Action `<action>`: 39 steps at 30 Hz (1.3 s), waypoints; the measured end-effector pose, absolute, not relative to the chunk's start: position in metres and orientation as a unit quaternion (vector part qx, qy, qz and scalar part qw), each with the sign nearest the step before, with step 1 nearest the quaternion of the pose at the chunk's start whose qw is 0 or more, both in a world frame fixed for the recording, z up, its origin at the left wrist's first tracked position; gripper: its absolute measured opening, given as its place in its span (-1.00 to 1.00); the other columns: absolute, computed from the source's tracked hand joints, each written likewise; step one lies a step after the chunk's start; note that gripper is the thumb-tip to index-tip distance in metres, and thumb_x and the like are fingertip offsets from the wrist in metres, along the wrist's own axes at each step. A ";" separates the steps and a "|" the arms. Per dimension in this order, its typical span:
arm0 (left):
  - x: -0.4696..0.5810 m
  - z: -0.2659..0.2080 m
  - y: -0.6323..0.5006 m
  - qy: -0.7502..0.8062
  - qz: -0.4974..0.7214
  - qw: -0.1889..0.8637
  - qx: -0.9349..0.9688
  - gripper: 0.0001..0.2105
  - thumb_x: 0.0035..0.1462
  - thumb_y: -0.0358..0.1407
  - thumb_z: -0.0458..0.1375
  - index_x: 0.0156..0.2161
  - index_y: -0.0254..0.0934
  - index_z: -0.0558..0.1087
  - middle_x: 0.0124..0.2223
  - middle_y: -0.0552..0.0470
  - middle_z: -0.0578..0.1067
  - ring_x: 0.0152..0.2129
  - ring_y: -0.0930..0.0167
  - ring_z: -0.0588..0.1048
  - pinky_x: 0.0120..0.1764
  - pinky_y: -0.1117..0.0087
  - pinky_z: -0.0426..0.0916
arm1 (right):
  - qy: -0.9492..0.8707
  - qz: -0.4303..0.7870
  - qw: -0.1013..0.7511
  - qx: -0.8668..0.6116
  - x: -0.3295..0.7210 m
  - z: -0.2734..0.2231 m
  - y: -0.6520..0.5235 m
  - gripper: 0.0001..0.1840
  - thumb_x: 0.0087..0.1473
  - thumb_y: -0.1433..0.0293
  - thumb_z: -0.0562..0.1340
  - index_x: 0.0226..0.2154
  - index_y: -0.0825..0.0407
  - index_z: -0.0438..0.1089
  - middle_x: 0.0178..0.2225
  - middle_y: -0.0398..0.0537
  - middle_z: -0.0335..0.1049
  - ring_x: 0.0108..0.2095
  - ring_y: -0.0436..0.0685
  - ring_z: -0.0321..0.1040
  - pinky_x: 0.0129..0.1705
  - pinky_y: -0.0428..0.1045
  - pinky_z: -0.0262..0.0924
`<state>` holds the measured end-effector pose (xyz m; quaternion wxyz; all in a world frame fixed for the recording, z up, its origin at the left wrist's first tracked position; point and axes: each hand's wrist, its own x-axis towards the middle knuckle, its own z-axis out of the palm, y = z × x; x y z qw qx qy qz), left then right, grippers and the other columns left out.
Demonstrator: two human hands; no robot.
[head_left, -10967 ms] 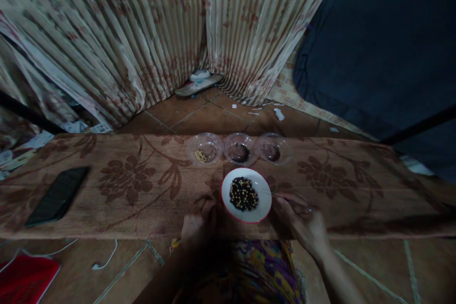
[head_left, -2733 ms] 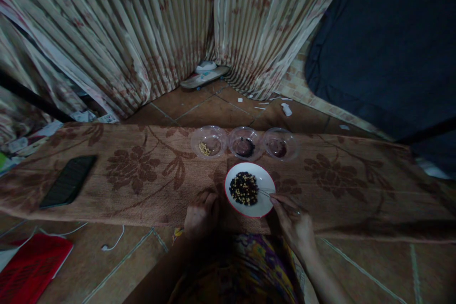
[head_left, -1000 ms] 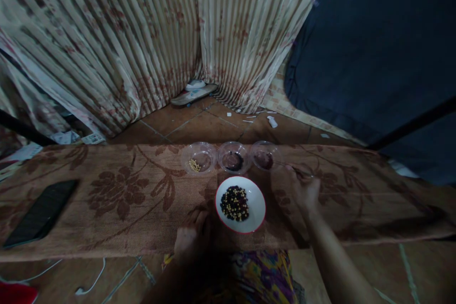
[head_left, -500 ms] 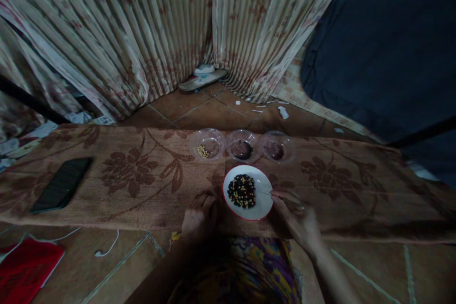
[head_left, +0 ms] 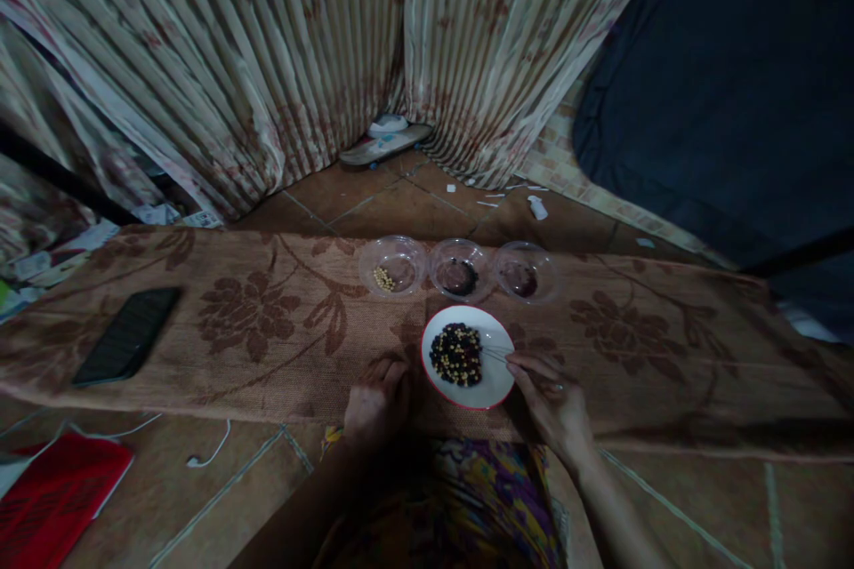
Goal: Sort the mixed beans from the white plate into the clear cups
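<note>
A white plate with a red rim [head_left: 497, 384] stands in front of me, with a heap of mixed dark and pale yellow beans [head_left: 455, 355] on its left part. My right hand [head_left: 551, 396] is at the plate's right rim, fingers closed around thin metal tweezers [head_left: 495, 353]. Their tips point left, at the heap's edge; whether a bean is between them is too small to tell. My left hand [head_left: 378, 396] rests on the cloth left of the plate, fingers curled in, with nothing visible in it. Beyond the plate, three clear bowls hold yellow beans [head_left: 383, 278], black beans [head_left: 462, 279] and dark reddish beans [head_left: 527, 284].
A brown flowered cloth [head_left: 267, 382] covers the long, narrow table. A dark phone [head_left: 126, 336] lies at its left. On the floor behind are a skateboard [head_left: 385, 146] and white scraps [head_left: 537, 207]. Striped curtains [head_left: 320, 44] hang beyond; a red bag [head_left: 63, 498] lies lower left.
The whole view has shifted slightly, so things sit a little further right. The tweezers' prongs show more clearly apart over the plate. My left hand stays resting on the cloth.
</note>
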<state>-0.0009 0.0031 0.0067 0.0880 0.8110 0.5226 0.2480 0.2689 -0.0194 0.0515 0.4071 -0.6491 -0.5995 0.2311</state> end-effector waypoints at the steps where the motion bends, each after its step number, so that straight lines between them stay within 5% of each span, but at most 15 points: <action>1: -0.001 0.006 0.003 0.522 0.247 0.087 0.811 -0.89 0.24 -0.39 0.00 -0.26 -0.21 0.37 -0.32 0.02 0.47 -0.33 0.39 0.45 -0.26 0.39 0.36 | -0.599 0.231 0.409 -0.649 0.269 0.051 -0.019 -0.72 0.14 0.14 0.20 -0.33 -0.05 0.53 -0.24 0.00 0.52 -0.16 0.18 0.43 -0.12 0.09 0.34; 39: -0.002 0.001 0.003 0.523 0.247 0.082 0.812 -0.89 0.24 -0.39 0.00 -0.25 -0.21 0.37 -0.29 0.02 0.47 -0.32 0.40 0.44 -0.27 0.40 0.36 | -0.605 0.229 0.433 -0.628 0.272 0.042 -0.019 -0.81 0.16 0.22 0.22 -0.30 -0.08 0.52 -0.26 -0.04 0.49 -0.17 0.15 0.40 -0.12 0.07 0.31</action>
